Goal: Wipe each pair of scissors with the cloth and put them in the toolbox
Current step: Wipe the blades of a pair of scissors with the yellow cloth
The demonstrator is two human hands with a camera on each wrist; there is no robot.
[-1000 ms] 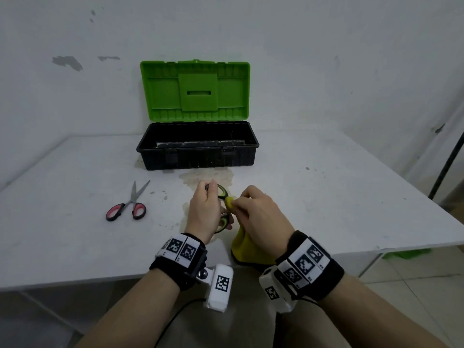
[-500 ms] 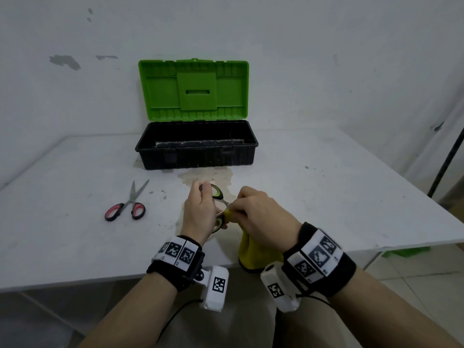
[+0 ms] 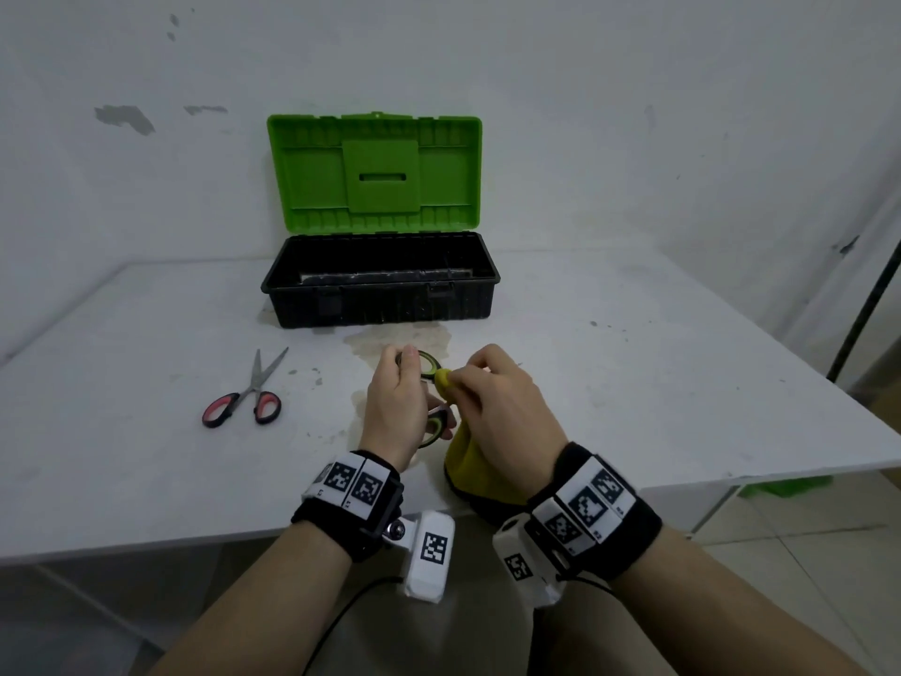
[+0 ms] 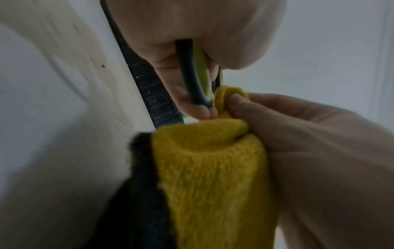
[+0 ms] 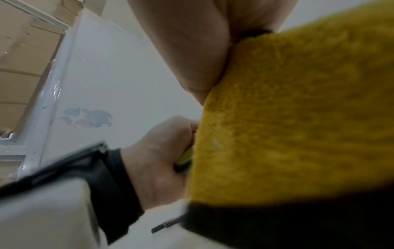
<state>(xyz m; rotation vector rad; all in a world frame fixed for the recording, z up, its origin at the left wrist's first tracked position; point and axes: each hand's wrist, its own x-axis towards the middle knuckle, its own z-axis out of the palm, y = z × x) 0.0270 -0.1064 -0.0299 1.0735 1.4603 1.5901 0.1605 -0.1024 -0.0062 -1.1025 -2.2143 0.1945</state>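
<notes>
Mid-wipe: my left hand [image 3: 396, 411] fingers grip green-handled scissors [image 3: 429, 364]; right hand [image 3: 492, 401] fingers pinch yellow cloth [image 4: 213, 168] against them. Red-handled scissors [image 3: 246, 401] lie unwiped left of fingers; open toolbox [image 3: 380, 304] beyond looks unfilled.

Bare workroom, scuffed white wall [image 3: 634, 90], stained white table [image 3: 634, 383], tiled floor [image 3: 804, 553]

No readable text, brand or number can be made out; only black-and-white square code markers are seen on the wristbands [image 3: 352, 484].
</notes>
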